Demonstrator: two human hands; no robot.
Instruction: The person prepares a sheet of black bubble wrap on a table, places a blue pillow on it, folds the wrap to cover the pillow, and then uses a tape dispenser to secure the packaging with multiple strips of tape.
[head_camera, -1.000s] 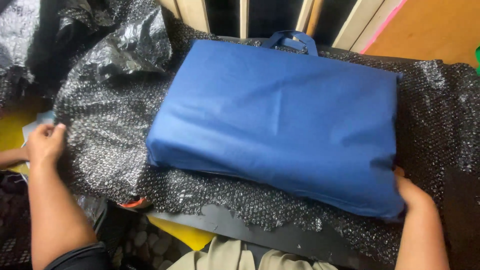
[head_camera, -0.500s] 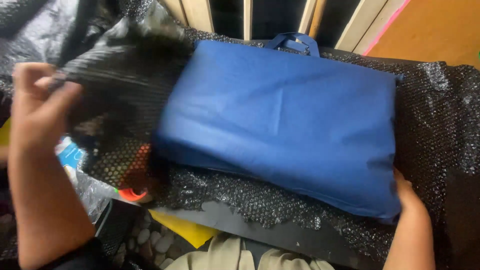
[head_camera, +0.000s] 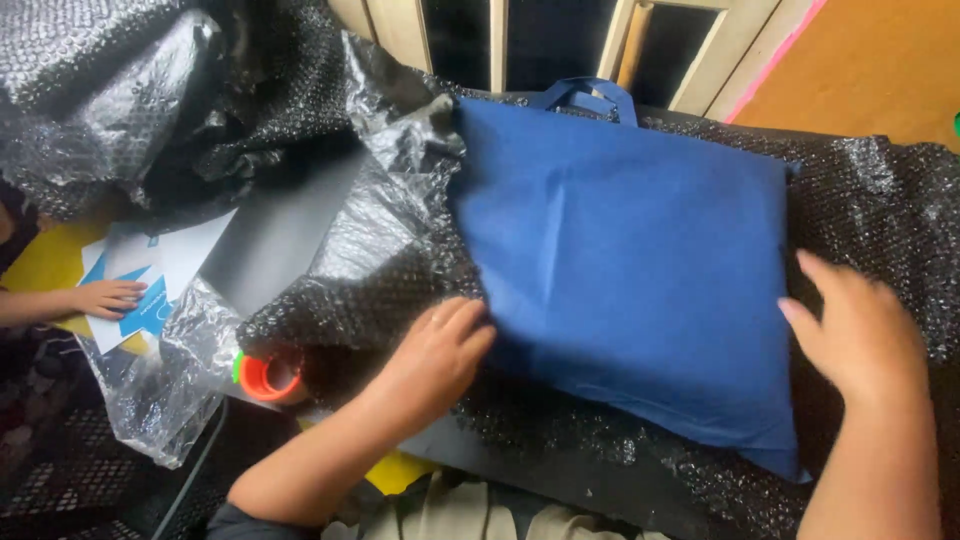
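2 flat hands pin the blue bag (head_camera: 630, 280) on bubble wrap (head_camera: 880, 200): left hand (head_camera: 435, 360) at 9 o'clock, right hand (head_camera: 860, 335) at 3, fingers loose, gripping nothing.

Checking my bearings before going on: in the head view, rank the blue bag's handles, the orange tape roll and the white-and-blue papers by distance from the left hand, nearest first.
From the left hand:
1. Orange tape roll, just to its left, by the clear plastic.
2. Blue bag's handles, up at the far edge.
3. White-and-blue papers, far left, under another person's hand.
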